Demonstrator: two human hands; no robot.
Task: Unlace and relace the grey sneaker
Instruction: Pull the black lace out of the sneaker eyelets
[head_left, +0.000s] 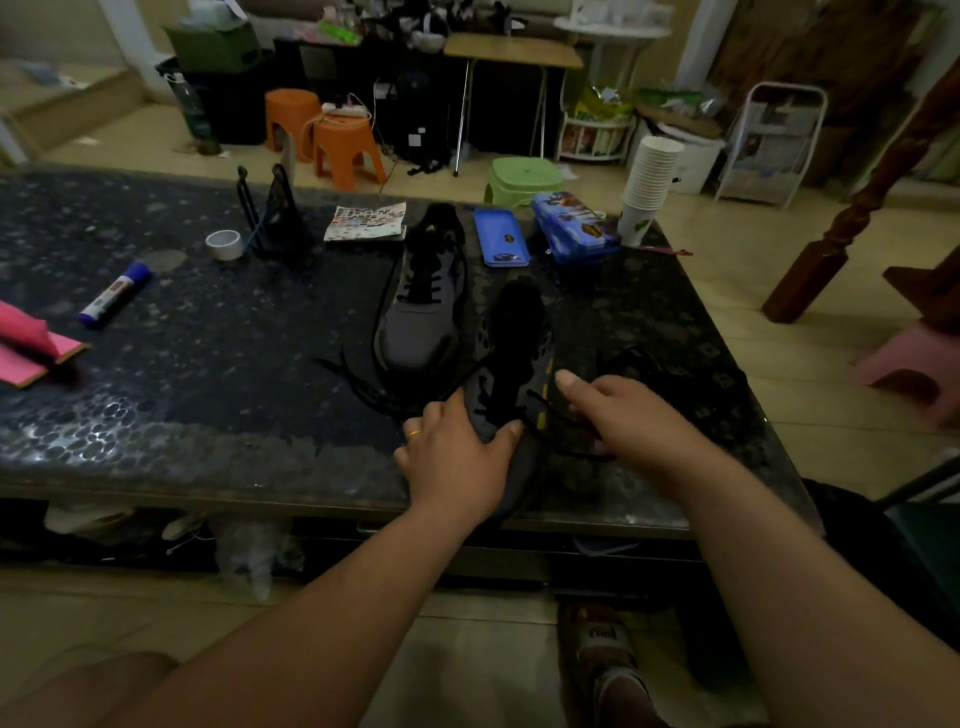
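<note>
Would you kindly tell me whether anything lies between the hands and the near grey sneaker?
Nothing visible does: the left hand holds the near sneaker by its toe, the right hand holds its black lace, and the second sneaker lies farther back.

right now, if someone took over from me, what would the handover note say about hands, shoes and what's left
Left hand: grips the toe end of the grey sneaker and holds it down at the near edge of the table.
Right hand: at the shoe's right side, apparently pinching the black lace; its fingertips are hidden.
Second sneaker: stands behind on the table, with its lace ends trailing loose.
Done: the lace crosses only the eyelets near the toe, and the upper holes look empty.
Left: one frame does not show whether this is unlacing or relacing. Either way, the upper eyelets still need lacing.
</note>
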